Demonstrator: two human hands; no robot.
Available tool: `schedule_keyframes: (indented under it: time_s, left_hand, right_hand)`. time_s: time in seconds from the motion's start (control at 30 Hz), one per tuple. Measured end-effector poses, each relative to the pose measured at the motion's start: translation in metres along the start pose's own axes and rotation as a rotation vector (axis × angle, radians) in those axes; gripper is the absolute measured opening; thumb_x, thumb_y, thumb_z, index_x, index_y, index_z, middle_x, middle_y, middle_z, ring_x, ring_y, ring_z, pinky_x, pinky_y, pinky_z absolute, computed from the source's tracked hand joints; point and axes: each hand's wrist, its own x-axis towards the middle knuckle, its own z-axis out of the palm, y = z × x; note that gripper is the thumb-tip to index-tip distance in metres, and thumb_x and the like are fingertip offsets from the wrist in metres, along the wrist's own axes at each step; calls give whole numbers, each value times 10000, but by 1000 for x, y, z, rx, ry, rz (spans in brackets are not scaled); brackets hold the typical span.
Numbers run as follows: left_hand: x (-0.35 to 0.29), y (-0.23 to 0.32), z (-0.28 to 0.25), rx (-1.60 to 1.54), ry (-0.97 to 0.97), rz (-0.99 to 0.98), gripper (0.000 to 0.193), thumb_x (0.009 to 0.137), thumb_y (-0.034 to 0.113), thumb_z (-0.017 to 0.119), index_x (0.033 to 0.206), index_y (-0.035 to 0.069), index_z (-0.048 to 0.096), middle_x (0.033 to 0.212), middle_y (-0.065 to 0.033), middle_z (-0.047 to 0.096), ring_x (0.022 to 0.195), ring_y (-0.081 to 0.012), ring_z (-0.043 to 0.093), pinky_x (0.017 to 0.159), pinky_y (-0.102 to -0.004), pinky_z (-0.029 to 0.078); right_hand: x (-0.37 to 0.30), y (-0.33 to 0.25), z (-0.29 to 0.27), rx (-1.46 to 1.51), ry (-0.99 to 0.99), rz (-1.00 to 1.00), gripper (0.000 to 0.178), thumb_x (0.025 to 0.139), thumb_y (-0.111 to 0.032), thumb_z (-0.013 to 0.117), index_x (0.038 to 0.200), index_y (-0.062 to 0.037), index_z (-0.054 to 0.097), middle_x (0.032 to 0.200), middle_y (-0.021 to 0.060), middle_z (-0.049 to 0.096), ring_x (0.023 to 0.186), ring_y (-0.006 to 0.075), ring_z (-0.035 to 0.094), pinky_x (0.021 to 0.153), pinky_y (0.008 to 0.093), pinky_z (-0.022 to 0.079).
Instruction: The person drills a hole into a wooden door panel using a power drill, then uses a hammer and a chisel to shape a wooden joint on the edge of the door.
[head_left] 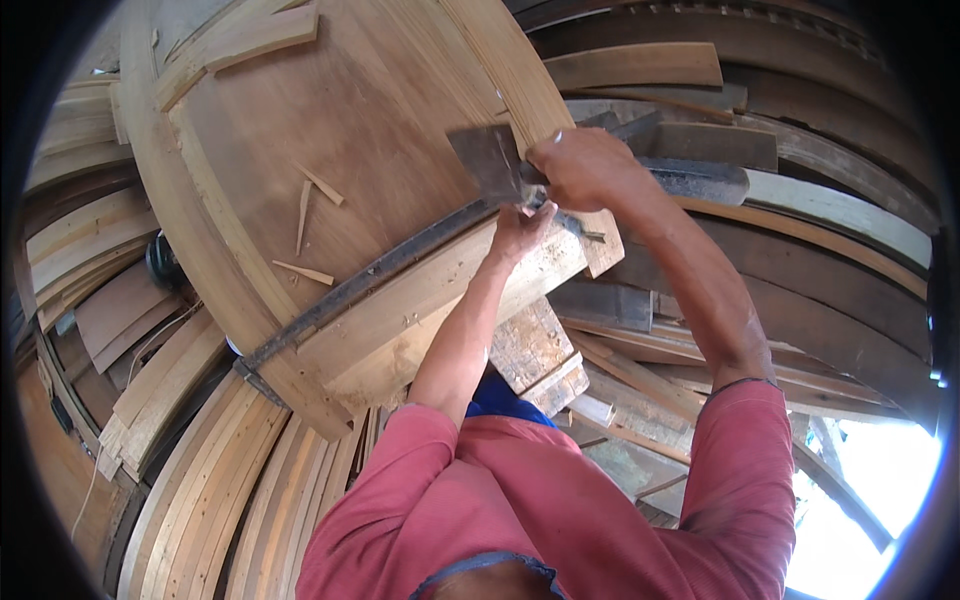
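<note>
Closest to the lens is a pinkish-red shirt with a dark collar, and both bare arms reach out from it. The main thing here is a broad-bladed tool, dark metal and a bit blurry, over the near right part of a big wooden panel. The right hand has it, fingers curled in a tight fist round the handle end. The left hand is just below the blade, right by the end of a long dark metal bar. Its fingers look bunched up, but I honestly can't tell if they're pinching anything, too much is hidden there.

That bar runs slantwise across the near part of the panel, with a pale thick beam on its near side, a few shavings scattered on top. Three skinny wood slivers lie on the panel left of the hands, and a short board sits at its far left. Below the beam, nearer the body, there's a scuffed wood block.

Further out it's lumber everywhere: pale planks stacked near left, darker boards piled up on the right. Near right corner is blown-out bright light.
</note>
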Motion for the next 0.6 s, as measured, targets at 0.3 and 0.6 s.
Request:
schedule_keyframes:
  time_s: [0.3, 0.6]
  left_hand:
    - [-29, 72, 64, 389, -8, 14, 209, 922, 120, 726, 1108, 60, 651, 965, 12, 675, 840, -65, 630, 683, -249, 520]
    - [-52, 1, 44, 317, -103, -59, 293, 902, 76, 752, 1156, 64, 607, 1021, -29, 682, 935, -136, 659, 779, -315, 574]
  right_hand:
    - [-5, -18, -75, 407, 718, -145, 316, 859, -248, 696, 1112, -68, 635, 902, 229, 682, 864, 427, 667, 760, 484, 552]
    - [-36, 30, 43, 127, -200, 177, 336, 812, -182, 685, 1116, -40, 676, 1042, 224, 705, 989, 398, 685, 812, 498, 551]
